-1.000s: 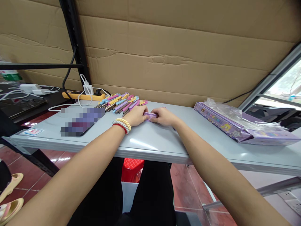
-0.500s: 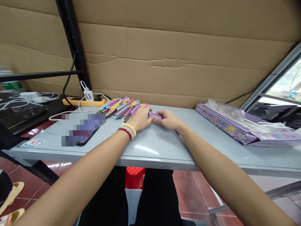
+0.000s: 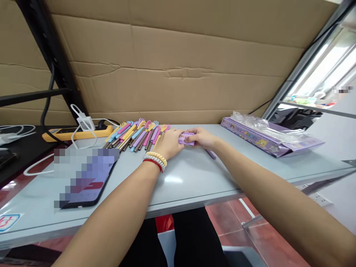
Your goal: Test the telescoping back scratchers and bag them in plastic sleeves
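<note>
Between my hands is a small flat purple piece with a printed pattern (image 3: 185, 138), held low over the grey tabletop; I cannot make out its exact kind. My right hand (image 3: 201, 138) pinches it from the right, thumb across its face. At its left end is my left hand (image 3: 170, 142), fingers closed against it, with twisted bands on the wrist. Just left of that hand lies a heap of back scratchers (image 3: 136, 135) with yellow, pink, blue and purple grips and claw-shaped heads. Under my right wrist a purple stick (image 3: 210, 154) lies on the table, partly hidden.
A phone (image 3: 94, 181) lies at the front left of the grey table (image 3: 183, 181). Behind it are a yellow power strip (image 3: 61, 135) and a white charger (image 3: 85, 123) with cables. A purple printed box (image 3: 256, 139) with clear plastic on top sits at right. Cardboard backs the table.
The view has shifted, bringing the table's left side nearer. The purple piece's printed face now shows more between my hands, which remain close together on it.
</note>
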